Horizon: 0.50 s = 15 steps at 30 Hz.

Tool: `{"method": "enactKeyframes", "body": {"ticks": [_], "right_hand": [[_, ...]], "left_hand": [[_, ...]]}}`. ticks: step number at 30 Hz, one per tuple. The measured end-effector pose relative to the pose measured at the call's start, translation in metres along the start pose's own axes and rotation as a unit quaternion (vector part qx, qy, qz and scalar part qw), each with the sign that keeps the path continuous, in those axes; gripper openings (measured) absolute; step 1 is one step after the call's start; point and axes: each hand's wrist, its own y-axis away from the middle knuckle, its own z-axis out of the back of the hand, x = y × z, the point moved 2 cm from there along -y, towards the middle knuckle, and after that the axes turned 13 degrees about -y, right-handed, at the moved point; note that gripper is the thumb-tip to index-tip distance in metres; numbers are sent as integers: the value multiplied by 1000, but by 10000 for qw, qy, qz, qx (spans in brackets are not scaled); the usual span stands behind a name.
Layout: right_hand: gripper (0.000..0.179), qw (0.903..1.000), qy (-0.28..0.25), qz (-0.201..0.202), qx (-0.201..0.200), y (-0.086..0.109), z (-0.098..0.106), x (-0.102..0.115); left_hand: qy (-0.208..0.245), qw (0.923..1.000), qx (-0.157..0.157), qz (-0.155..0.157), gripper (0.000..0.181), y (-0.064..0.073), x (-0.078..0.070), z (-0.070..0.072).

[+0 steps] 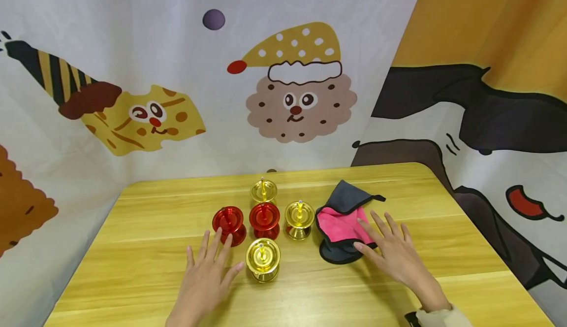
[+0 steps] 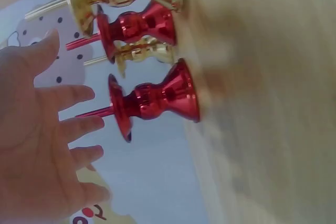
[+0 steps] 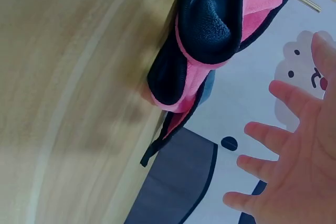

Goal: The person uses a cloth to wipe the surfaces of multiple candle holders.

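Note:
Two shiny red candle holders (image 1: 264,217) (image 1: 228,220) and three gold ones, at the front (image 1: 263,258), right (image 1: 299,217) and back (image 1: 263,190), stand upright in a cross-like group. Each has a spike rising from its dish. Fingers spread, my left hand (image 1: 201,277) hovers at the front left, close to the left red holder (image 2: 152,100); the left wrist view shows nothing in its palm. A crumpled pink and dark grey cloth (image 1: 343,223) with black edging lies right of the group. My right hand (image 1: 394,253) spreads above its right side, apart from the cloth (image 3: 210,19) in the right wrist view.
The light wooden table (image 1: 146,258) has rounded back corners. Directly behind it hangs a white curtain (image 1: 177,61) printed with cartoon figures. A small loop on the cloth points to the back right.

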Motion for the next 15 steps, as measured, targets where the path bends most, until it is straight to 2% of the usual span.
{"method": "enactKeyframes", "body": {"ticks": [9, 15], "right_hand": [[59, 9999, -67, 128, 13, -5, 5, 5], [59, 9995, -269, 157, 66, -8, 5, 7]], "left_hand": [[433, 9991, -41, 19, 66, -5, -4, 22], [831, 9962, -254, -83, 69, -15, -19, 44]]}}
